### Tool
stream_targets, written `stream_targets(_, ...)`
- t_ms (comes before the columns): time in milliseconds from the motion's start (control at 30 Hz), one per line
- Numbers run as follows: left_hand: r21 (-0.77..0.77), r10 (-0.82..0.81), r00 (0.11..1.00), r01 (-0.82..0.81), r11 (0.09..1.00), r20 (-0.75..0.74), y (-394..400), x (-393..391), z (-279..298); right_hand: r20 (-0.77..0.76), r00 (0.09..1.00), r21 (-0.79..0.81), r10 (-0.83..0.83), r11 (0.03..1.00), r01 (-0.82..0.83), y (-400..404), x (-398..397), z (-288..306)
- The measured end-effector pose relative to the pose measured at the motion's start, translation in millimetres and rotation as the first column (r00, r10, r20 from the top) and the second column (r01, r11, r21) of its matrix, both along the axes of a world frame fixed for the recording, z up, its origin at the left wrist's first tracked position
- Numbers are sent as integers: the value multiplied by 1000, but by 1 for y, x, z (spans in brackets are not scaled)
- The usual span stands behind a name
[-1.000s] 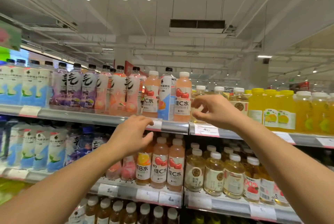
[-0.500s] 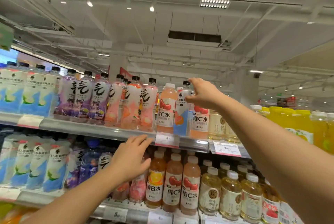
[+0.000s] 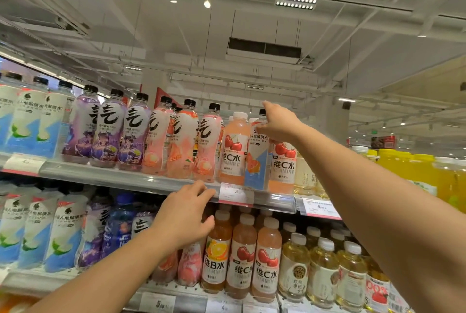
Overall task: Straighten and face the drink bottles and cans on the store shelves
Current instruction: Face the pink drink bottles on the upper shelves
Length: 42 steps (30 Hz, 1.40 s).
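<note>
On the top shelf (image 3: 126, 177) a white and blue bottle with a grapefruit picture (image 3: 257, 158) stands between two pink cherry vitamin C bottles (image 3: 233, 148). My right hand (image 3: 278, 124) reaches up and grips that white and blue bottle at its neck, just under the black cap. My left hand (image 3: 184, 214) hovers lower, fingers spread and relaxed, in front of the shelf's front rail beside a price tag (image 3: 235, 193); it holds nothing. Rows of purple and pink black-capped bottles (image 3: 131, 133) fill the shelf to the left.
The shelf below carries orange and cherry bottles (image 3: 242, 259), pale yellow tea bottles (image 3: 322, 272) and white-blue bottles (image 3: 35, 234) at the left. Yellow juice bottles (image 3: 408, 169) stand at the far right of the top shelf. Ceiling lights and ducts hang overhead.
My right hand rose from the pale bottles at the right to the neck of the white and blue bottle and took hold. My left hand stayed near the shelf rail.
</note>
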<state>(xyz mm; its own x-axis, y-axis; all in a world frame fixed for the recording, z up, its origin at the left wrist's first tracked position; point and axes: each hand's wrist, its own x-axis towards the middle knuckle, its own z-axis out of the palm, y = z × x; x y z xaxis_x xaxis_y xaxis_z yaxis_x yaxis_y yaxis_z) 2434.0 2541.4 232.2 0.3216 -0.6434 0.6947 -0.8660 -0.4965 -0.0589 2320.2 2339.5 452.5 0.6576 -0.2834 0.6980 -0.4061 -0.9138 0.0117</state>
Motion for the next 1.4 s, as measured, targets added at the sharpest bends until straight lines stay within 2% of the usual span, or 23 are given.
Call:
stream_targets(200,4,41,999,-41,999,8,-2,2,-7,59,998,109,-33,994,26,-1,12,1)
stream_targets(467,-3,44,999,-44,999,1,-6,4,-6,126,991,133,-45,991,29,-1,10,-3)
stream_targets(600,-23,36,999,-36,999,4,-6,5,-6,150,987,51,-60,997,53,5,4,-10)
stream_targets(800,-11,19,1000,-19,1000,-17,-3,3,-5,220,974,32,-59,998,53,17,-10,-22)
stream_targets(867,-1,10,1000,-10,1000,-24,-2,3,-5,273,962,7,-14,1000,12,25,-20,-32)
stream_targets(933,5,4,1000,-3,1000,-23,-2,5,-7,339,940,-89,49,996,-20,33,-28,-47)
stream_targets(1033,30,11,1000,-10,1000,-4,-3,8,-10,449,880,-258,155,965,-39,42,-40,-75)
stream_targets(1167,38,8,1000,-8,999,9,0,8,-11,553,791,-344,263,936,-71,55,-66,-110)
stream_targets(1267,73,-60,996,65,995,-68,10,1,-5,593,757,-306,274,946,-103,75,-90,-128)
stream_targets(1333,69,-118,976,132,989,-181,22,-7,-1,581,763,-305,284,945,-120,91,-103,-141)
stream_targets(1400,88,-137,967,159,983,-216,37,-18,-2,566,764,-294,310,942,-165,105,-117,-153)
